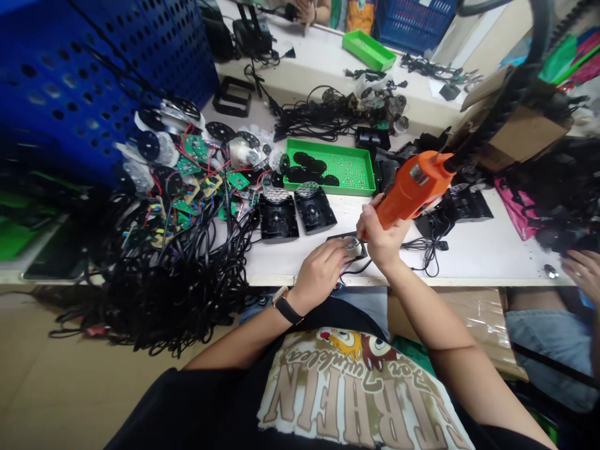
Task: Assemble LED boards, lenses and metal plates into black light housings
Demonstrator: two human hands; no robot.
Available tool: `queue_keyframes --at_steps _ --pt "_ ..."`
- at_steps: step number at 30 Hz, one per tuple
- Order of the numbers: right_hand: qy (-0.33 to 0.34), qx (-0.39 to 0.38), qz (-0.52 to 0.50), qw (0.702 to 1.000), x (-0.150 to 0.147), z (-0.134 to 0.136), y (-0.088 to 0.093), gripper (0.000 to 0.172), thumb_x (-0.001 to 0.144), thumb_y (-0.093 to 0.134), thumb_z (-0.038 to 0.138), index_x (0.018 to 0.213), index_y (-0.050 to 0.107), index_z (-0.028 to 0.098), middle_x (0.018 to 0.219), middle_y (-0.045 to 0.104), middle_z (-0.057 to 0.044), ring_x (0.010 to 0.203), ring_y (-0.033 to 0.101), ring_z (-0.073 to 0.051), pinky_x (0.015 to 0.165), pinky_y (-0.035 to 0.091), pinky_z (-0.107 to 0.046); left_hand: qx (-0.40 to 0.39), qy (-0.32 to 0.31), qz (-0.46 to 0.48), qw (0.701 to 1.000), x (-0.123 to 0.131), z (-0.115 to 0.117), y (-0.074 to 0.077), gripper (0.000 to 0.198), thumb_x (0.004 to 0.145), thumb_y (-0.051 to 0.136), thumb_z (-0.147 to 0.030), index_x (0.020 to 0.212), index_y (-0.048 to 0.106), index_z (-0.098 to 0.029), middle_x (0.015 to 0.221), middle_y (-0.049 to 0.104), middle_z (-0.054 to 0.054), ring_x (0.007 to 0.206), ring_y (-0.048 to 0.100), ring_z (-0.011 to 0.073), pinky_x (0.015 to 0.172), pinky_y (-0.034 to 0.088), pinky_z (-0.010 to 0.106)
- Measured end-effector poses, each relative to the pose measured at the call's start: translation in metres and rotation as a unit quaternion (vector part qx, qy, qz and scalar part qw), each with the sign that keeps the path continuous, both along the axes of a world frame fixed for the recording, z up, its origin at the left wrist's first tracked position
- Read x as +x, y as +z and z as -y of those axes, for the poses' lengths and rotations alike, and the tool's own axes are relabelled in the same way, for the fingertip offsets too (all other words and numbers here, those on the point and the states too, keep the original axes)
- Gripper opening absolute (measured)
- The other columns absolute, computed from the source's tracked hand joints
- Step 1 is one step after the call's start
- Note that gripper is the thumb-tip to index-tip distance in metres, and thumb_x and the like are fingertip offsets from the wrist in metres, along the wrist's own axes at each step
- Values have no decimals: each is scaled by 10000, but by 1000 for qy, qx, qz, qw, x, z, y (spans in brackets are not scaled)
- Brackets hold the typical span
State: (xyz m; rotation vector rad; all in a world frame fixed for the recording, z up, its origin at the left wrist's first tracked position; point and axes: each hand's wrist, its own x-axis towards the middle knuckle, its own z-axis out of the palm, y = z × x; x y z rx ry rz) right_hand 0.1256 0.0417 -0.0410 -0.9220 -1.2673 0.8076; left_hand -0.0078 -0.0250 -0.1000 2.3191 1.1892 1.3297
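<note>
My right hand (382,234) is wrapped round an orange electric screwdriver (412,187), its tip pointing down at a small black part (352,245) near the front edge of the white table (478,250). My left hand (321,270), a watch on its wrist, is closed over that part and pins it down; wires trail from under it toward me. Two black housings (296,214) with honeycomb grilles lie just left of my hands.
A green tray (349,167) holding black discs and small screws sits behind the housings. A big tangle of black cables and green circuit boards (187,206) fills the left. Blue perforated crate (84,75) at far left. Another person's hand (584,272) is at the right edge.
</note>
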Motion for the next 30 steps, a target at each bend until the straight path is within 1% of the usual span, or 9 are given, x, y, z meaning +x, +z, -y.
queue_keyframes --at_steps 5,10,12,15,18,20,23,26,30 --pt "-52 32 -24 998 4 2 17 361 864 720 528 1070 593 260 579 505 93 380 494 -91 391 373 -249 -16 -12 33 999 -2 0 2 110 1010 544 -144 1001 651 -166 1217 753 118 1161 714 220 1032 609 417" --pt "-65 35 103 992 15 -2 33 423 895 682 529 1224 583 282 595 539 69 454 539 -133 520 511 -323 -49 2 71 996 -3 -4 10 72 1002 588 -180 998 659 -186 1141 772 94 1102 736 209 987 622 403" --pt "-34 22 147 988 23 -2 37 421 901 685 473 1255 559 281 693 606 41 560 610 -155 621 574 -358 -52 7 81 995 -2 -7 14 47 994 606 -178 993 652 -187 1121 775 87 1098 735 209 987 619 402" --pt "5 15 211 977 41 5 40 511 880 708 399 1327 485 291 1005 687 -30 873 700 -205 827 615 -419 -45 2 80 996 1 -11 18 31 984 619 -161 974 641 -180 1114 774 92 1113 729 211 1002 611 404" --pt "-39 -14 313 949 61 22 33 508 846 718 337 1294 488 270 1232 611 -92 1068 651 -243 907 603 -454 -50 -1 77 996 3 -13 18 38 980 615 -145 975 633 -178 1123 769 99 1120 728 210 1004 614 404" --pt "-42 -71 397 914 67 35 24 303 858 670 280 1136 559 234 1176 580 -100 990 635 -236 883 595 -457 -52 -2 74 996 4 -13 16 48 981 605 -136 976 629 -178 1133 766 105 1117 730 208 1000 618 401" --pt "23 -158 467 870 62 47 4 112 874 597 207 985 581 200 1084 559 -96 872 622 -216 883 576 -458 -37 -1 52 998 5 -12 12 68 976 594 -112 983 628 -171 1164 761 120 1137 725 211 1015 618 402" --pt "34 -174 478 860 49 47 -10 92 879 585 191 971 581 183 1093 552 -115 923 624 -244 931 555 -466 -16 -2 31 999 5 -11 9 100 969 588 -84 995 632 -170 1195 756 125 1177 714 211 1039 614 403" --pt "24 -157 496 853 40 41 -13 40 874 583 166 912 585 180 1070 561 -125 991 618 -282 954 538 -469 -16 1 14 1000 5 -10 7 118 970 577 -75 993 640 -172 1203 757 118 1182 715 211 1041 620 406"
